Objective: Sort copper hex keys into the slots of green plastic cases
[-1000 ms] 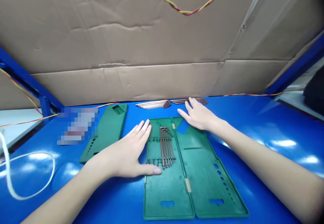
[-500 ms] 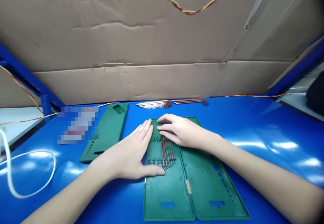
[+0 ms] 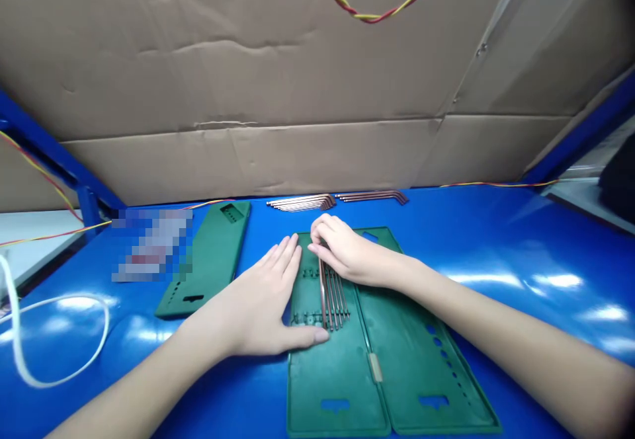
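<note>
Right hand's fingers are curled in over the bent ends of the brown hex keys, but they block the view, so I can't tell if one's actually pinched. Left hand is spread open, palm down, fingers along the left edge of the open green case, thumb poking in right by the keys' lower tips. Those keys sit side by side in the case's left half; the right half lies folded out flat, partly under the right forearm. Just past the case, two more bunches of L-keys, one left and one right, lie on the blue bench. Off left there's another green case, a pixelated item beside it and a white cord. Cardboard backs it all, with a twisted red-yellow wire drooping up top.
</note>
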Available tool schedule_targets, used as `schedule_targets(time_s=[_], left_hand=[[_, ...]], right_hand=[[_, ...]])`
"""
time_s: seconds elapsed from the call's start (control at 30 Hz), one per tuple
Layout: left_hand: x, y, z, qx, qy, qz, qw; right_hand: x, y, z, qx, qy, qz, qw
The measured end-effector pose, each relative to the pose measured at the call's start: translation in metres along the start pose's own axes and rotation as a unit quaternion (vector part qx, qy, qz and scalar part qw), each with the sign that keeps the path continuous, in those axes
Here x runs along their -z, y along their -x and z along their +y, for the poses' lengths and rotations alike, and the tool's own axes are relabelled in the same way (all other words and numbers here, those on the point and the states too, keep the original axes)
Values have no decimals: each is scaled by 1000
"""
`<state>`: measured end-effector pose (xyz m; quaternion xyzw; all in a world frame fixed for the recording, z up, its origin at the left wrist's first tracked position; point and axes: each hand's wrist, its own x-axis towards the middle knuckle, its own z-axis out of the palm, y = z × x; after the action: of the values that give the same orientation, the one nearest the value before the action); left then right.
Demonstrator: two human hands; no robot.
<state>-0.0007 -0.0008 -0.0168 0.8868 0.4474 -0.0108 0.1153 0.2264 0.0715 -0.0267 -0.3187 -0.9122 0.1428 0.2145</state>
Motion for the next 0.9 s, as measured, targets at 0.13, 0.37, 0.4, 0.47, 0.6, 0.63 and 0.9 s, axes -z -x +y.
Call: schedule_targets(time_s=[0.13,0.37,0.4,0.47,0.6,0.63,0.9], left_hand=[[1,-1,-2,3,0,-4,1000],[2,1,-11,17,4,0,1000],[2,1,-11,17,3,-1,1000],[2,2,-12,16,-2,-5,1000],[4,2,-11,21,-3,-14,1000],[5,1,-10,22,-2,-18,1000],[5,1,-11,23,-3,-28,999]], right_hand=[[10,-1,-4,-2,-13,6,1000],[45,5,-1,-14,-266,-83,960],[50,6,2,-24,-302,-110,947],[56,8,8,-56,-362,-147,919],[64,8,14,-89,-405,-168,894],[65,8,14,-93,-409,-165,893],[83,12,46,-179,-389,5,904]])
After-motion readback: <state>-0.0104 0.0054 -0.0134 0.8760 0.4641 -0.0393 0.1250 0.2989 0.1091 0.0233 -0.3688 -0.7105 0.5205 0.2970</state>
